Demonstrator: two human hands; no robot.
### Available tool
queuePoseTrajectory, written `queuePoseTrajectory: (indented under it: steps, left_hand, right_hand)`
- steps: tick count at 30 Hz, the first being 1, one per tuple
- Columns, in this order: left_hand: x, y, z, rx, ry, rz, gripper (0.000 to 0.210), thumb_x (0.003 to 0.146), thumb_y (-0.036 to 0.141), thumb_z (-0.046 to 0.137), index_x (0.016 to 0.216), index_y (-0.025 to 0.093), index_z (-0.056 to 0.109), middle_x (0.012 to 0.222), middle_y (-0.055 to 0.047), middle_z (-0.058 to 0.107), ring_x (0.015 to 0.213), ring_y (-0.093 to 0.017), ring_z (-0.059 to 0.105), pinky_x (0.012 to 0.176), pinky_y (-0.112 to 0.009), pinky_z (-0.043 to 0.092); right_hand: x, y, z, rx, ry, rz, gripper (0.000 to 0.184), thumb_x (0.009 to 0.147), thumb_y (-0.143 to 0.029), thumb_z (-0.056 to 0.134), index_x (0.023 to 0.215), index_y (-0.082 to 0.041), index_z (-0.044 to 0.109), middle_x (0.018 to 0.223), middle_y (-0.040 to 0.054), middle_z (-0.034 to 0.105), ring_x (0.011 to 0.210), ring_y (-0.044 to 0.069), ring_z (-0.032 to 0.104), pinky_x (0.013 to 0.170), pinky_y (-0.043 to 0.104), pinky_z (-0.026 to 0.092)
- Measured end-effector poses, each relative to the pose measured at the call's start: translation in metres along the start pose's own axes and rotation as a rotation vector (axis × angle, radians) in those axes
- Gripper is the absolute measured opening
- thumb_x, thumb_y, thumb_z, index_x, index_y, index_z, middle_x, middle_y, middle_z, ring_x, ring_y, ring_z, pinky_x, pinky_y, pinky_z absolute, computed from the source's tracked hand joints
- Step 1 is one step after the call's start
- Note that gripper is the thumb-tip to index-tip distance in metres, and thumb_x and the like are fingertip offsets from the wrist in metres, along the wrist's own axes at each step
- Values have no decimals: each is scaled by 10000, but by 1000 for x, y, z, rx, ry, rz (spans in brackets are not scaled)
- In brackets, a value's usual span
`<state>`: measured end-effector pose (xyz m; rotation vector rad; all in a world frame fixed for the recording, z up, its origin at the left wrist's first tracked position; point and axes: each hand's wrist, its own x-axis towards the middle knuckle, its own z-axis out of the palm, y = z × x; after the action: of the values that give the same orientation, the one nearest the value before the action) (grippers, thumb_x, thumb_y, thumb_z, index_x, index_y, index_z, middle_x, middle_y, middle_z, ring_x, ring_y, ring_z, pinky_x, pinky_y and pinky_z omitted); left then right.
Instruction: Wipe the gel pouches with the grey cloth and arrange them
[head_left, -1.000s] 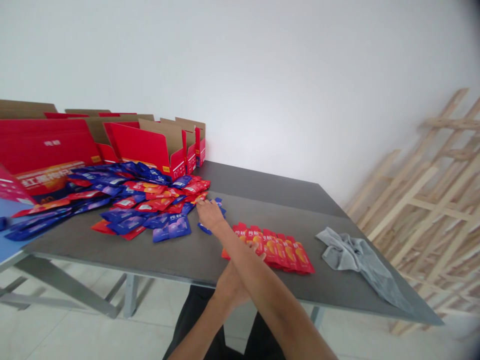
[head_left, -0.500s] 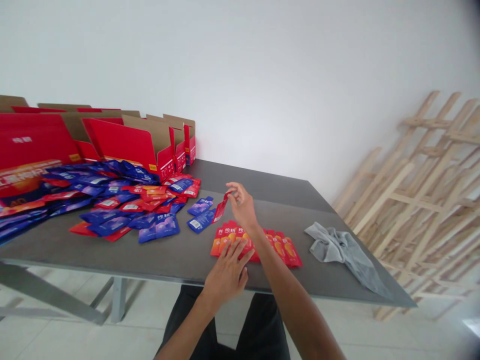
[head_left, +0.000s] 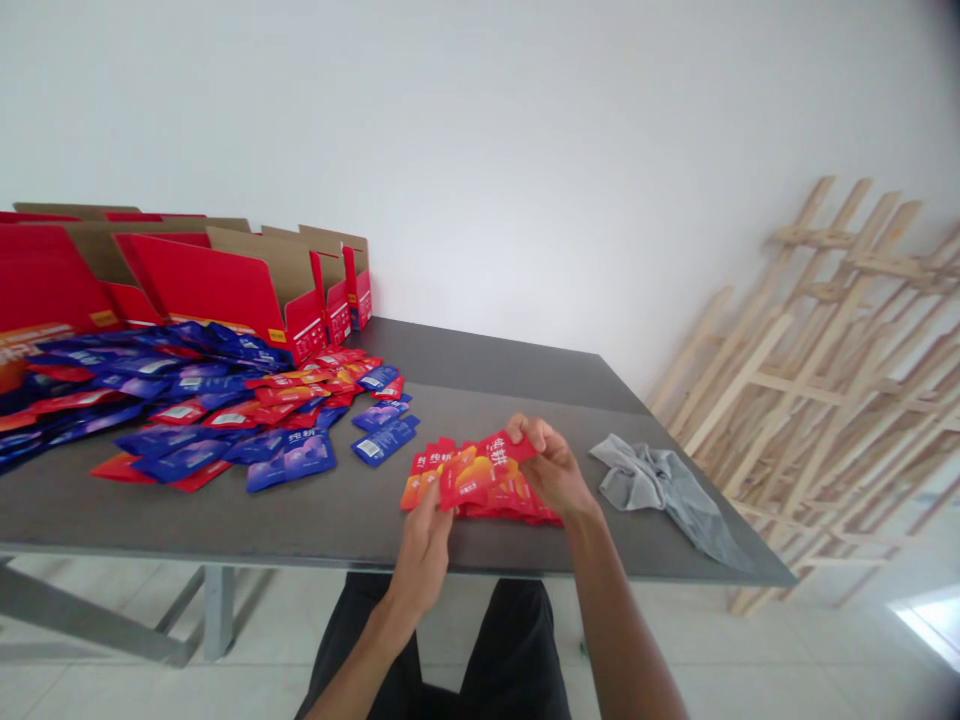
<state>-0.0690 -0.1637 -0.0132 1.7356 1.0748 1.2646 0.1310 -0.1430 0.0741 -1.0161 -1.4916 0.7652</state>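
Observation:
A red pouch [head_left: 480, 468] with an orange fruit picture is held tilted above a row of overlapping red pouches [head_left: 420, 483]. My right hand [head_left: 555, 465] pinches its top end on the right. At the lower left end, my left hand [head_left: 424, 545] has its thumb and fingers closed on the pouch's edge; the fingertips are partly hidden behind it. The held pouch covers much of the row on the table. Just left of the row lie two blue pouches [head_left: 385, 441], one partly over the other.
A heap of blue and red pouches [head_left: 195, 385] covers the left of the grey table [head_left: 480, 370]. Behind it stand open red cartons [head_left: 210, 285]. A grey cloth [head_left: 660, 485] lies at the right, and wooden frames [head_left: 802, 380] lean against the wall.
My right hand has brought the red pouch down and toward me, turning its printed front up. My left hand has left the row and taken the pouch's other end. The view has shifted slightly right.

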Motion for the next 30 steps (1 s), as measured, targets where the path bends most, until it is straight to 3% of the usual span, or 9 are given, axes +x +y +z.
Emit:
queuePoseTrajectory:
  steps: [4,7,10,13,17,20,24,27,30]
  left_hand:
    - [0,20,9,-650,-251,-220,386,896,430,435,812,129,661,773,-95,659,585,-149,519,478,-257,397]
    - [-3,36,9,-945,-327,-319,317,823,419,515,863,129,635,856,-107,692,513,-116,494,382,-200,270]
    - [-9,48,11,-1023,-385,-473,456,884,567,479,796,133,589,769,-107,692,414,-101,487,332,-181,201]
    - [-16,54,22,-940,-343,-579,517,888,644,524,756,145,542,596,-57,643,304,-60,394,304,-162,138]
    - [-25,57,42,-823,-167,-563,506,873,657,576,819,156,536,545,-6,609,290,-52,385,293,-146,190]
    - [-32,57,57,-752,-94,-507,561,881,710,509,841,152,554,559,-11,609,329,-89,465,300,-175,302]
    - [-43,56,73,-573,-224,-408,561,931,662,464,1030,129,610,580,-10,625,345,-99,486,336,-192,349]
    - [-45,55,72,-312,-363,-260,500,993,563,411,982,134,669,650,-44,668,428,-119,555,408,-213,407]
    - [-32,52,59,18,-319,72,397,1010,445,429,986,168,711,945,-100,725,864,-214,685,755,-326,562]
  right_hand:
    - [-9,-5,-8,62,-44,43,630,762,-732,617,708,-252,213,877,50,506,789,191,515,665,294,479]
    - [-11,-8,-14,307,-17,25,634,727,-626,751,695,-247,242,810,12,456,724,167,467,634,262,444]
    - [-16,-11,-17,577,-26,50,610,664,-498,860,666,-243,306,759,-10,443,677,156,440,591,243,417]
    - [-26,-10,-13,647,4,138,435,643,-453,884,776,-260,517,817,-4,539,711,163,507,602,244,441]
    - [-51,-2,-3,487,250,300,444,858,-588,645,1175,-278,614,1027,50,666,837,202,615,680,282,498]
    - [-79,9,3,308,358,347,497,926,-665,481,1050,-228,682,868,50,680,732,193,610,634,282,486]
    - [-110,10,5,60,338,381,403,860,-599,661,861,-198,689,759,26,652,700,180,607,650,279,505]
    - [-113,2,-3,95,307,397,407,842,-588,690,937,-192,684,793,37,682,636,165,605,575,262,502]
    - [-101,3,-24,136,309,350,443,836,-578,697,1071,-203,672,945,74,727,720,196,661,617,283,537]
